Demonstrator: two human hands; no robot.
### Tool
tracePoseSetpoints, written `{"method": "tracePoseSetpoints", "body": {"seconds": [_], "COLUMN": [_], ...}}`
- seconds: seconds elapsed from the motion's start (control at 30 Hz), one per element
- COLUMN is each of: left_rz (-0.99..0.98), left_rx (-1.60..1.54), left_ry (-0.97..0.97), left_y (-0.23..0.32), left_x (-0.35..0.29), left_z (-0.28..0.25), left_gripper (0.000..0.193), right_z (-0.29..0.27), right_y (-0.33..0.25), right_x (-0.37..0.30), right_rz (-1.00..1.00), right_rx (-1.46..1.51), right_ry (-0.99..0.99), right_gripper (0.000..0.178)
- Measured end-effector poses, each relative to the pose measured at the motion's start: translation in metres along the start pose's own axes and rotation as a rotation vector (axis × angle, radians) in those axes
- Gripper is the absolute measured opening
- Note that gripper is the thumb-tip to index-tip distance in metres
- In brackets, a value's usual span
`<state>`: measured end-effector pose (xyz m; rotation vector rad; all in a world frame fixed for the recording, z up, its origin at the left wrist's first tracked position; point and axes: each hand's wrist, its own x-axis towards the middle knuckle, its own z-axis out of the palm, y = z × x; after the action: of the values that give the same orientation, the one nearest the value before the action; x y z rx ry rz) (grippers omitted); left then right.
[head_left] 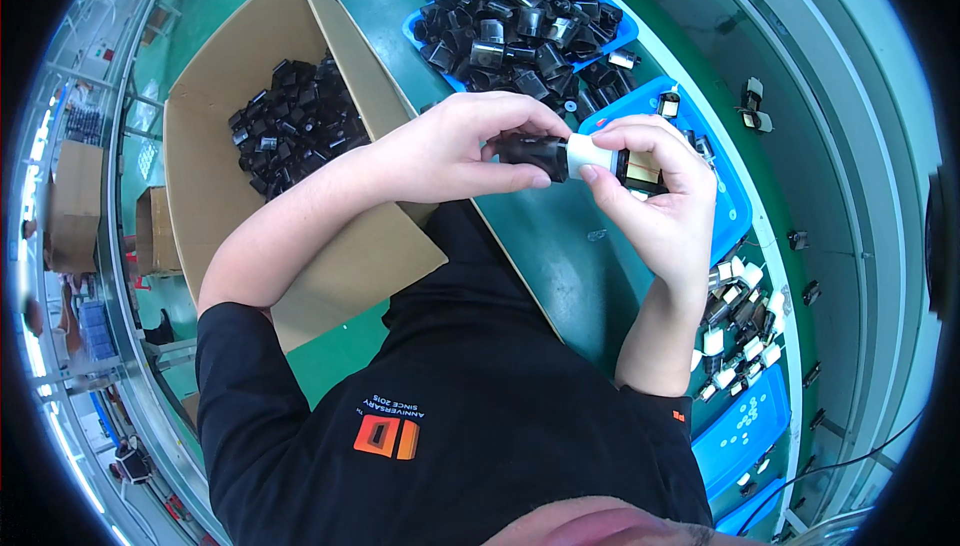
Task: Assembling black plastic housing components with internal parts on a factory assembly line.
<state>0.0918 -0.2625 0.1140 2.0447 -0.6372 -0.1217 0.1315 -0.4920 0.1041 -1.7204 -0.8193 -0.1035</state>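
My left hand (440,151) is closed around a glossy black plastic housing (535,153), thumb along its near side. In my right hand (668,191), between thumb and fingers, is a white cylindrical part (590,153) with a black and cream section (642,171) at its right end. The white part's left end meets the housing's open end, and the two lie roughly in line. How far one sits inside the other is hidden. Both hands are above the green worktable (560,256).
An open cardboard box (235,46) with many black housings stands left of the table. A blue tray (625,31) heaped with black housings is at the back. Along the right edge are another blue tray (735,208), loose white-and-black parts (740,316) and a tray with small discs (715,451).
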Motion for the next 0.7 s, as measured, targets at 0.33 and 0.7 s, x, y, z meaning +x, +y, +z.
{"method": "tracePoseSetpoints", "body": {"seconds": [0.33, 0.7], "left_rz": [-0.086, -0.035], "left_rx": [-0.149, -0.046], "left_ry": [0.1, 0.14], "left_y": [-0.022, -0.012], "left_x": [-0.008, -0.008], "left_z": [-0.003, 0.004], "left_gripper": [0.046, 0.039], "right_z": [0.023, 0.021], "right_y": [0.01, 0.024], "right_x": [-0.001, 0.001], "right_rz": [0.151, 0.259], "right_rx": [0.188, 0.322], "right_ry": [0.105, -0.098], "right_gripper": [0.023, 0.022]}}
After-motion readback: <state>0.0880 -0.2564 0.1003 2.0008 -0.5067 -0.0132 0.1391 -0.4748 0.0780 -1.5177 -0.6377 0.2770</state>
